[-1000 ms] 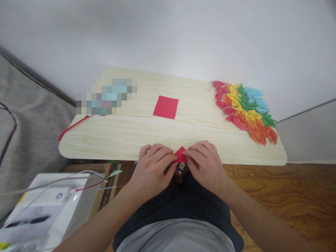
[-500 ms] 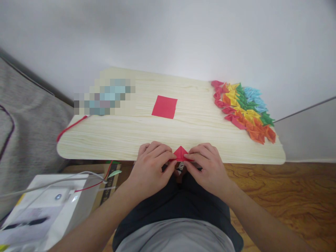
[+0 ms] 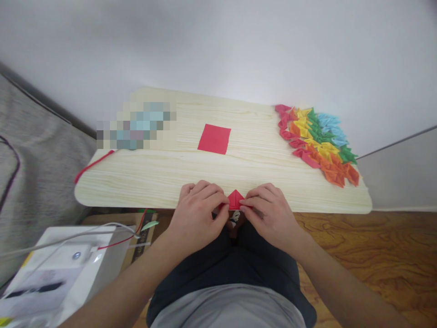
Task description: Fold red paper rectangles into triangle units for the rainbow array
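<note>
A small piece of red folded paper [image 3: 235,199] sits at the table's front edge, its pointed tip facing away from me and a crease running down its middle. My left hand [image 3: 201,209] pinches its left corner between thumb and forefinger. On the other side, my right hand [image 3: 268,207] grips the right corner the same way. The fingertips cover both corners. Farther back on the table lies a flat red paper square [image 3: 214,139], untouched.
Several folded paper pieces [image 3: 312,136] in red, orange, yellow, green and blue cluster at the right of the pale wooden table [image 3: 146,175]. A pixelated object [image 3: 143,125] lies at the back left, near a red cord [image 3: 92,165]. A white box [image 3: 58,269] stands below left.
My right fingers have shifted from the middle of the folded paper to its right corner, so its front shows more fully. Over the last half second both hands have stayed nearly still.
</note>
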Motion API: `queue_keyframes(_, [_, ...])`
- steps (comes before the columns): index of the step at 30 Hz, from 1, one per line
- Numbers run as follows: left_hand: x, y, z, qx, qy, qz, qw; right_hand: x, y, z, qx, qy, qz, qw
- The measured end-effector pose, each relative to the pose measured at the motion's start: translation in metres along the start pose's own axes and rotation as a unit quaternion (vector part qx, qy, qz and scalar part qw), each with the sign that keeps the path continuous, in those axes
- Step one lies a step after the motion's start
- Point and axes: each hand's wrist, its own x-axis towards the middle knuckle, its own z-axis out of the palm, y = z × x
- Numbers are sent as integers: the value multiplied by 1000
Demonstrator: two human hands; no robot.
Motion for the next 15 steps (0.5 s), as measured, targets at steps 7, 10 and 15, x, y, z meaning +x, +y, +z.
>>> queue_keyframes(7, [1, -2, 1, 13, 8, 5, 1000, -2, -3, 7, -14, 17, 13, 1000])
queue_keyframes(10, [3, -2, 2, 24, 5, 4, 1000, -3, -6, 10, -29, 30, 22, 999])
queue_keyframes(15, [6, -1, 3, 37, -16, 9, 999, -4, -8, 14, -41, 49, 40, 997])
